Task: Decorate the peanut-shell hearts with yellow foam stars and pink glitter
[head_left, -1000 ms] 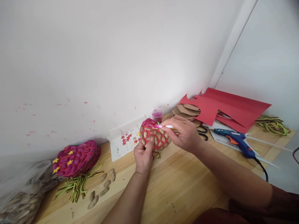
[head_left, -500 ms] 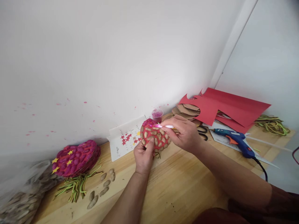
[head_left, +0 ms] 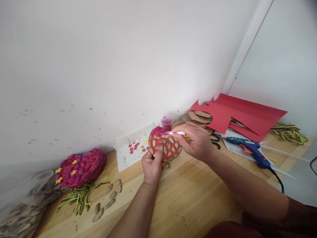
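My left hand (head_left: 153,166) grips the lower edge of a red heart-shaped craft piece (head_left: 163,144) studded with peanut shells, holding it tilted up off the wooden table (head_left: 193,198). My right hand (head_left: 195,140) pinches a small white-handled brush (head_left: 176,133) whose pink tip rests on the top shells, some of them painted pink. A small cup of pink paint (head_left: 166,122) stands just behind the piece by the wall.
A finished pink heart with yellow stars (head_left: 80,168) and green strips lies at the left, loose peanuts (head_left: 109,198) beside it. A star sticker sheet (head_left: 132,147), red paper (head_left: 237,114), cardboard cut-outs, scissors and a blue glue gun (head_left: 250,148) lie at the right.
The brush tip has shifted slightly along the top of the peanut heart. Both hands otherwise stay in place.
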Action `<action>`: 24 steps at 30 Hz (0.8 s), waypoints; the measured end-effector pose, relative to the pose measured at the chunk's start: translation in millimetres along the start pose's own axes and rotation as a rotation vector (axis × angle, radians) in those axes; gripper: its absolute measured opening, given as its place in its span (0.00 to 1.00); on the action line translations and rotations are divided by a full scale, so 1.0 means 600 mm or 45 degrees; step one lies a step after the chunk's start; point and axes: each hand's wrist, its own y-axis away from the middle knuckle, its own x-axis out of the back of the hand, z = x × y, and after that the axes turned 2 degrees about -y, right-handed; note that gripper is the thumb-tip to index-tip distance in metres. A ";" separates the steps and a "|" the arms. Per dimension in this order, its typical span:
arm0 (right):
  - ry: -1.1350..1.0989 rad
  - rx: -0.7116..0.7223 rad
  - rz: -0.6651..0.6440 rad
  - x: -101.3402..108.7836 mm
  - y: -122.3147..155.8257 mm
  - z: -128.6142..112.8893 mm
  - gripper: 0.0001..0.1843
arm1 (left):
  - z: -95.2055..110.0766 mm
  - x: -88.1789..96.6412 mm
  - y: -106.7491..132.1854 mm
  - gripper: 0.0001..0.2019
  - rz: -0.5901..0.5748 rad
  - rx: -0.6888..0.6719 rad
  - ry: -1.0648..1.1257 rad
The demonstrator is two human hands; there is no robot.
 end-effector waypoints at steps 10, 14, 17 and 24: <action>0.006 -0.041 0.004 -0.002 0.001 0.001 0.06 | -0.004 0.002 -0.002 0.22 0.002 -0.001 0.013; -0.005 -0.066 0.035 -0.002 0.002 0.000 0.06 | -0.004 0.003 -0.002 0.22 -0.022 0.011 -0.005; -0.023 -0.070 0.031 -0.002 0.002 0.000 0.06 | -0.002 0.002 -0.001 0.23 -0.025 0.015 0.006; -0.002 -0.091 0.049 -0.001 0.001 0.000 0.05 | 0.001 -0.001 -0.002 0.23 0.003 0.052 0.092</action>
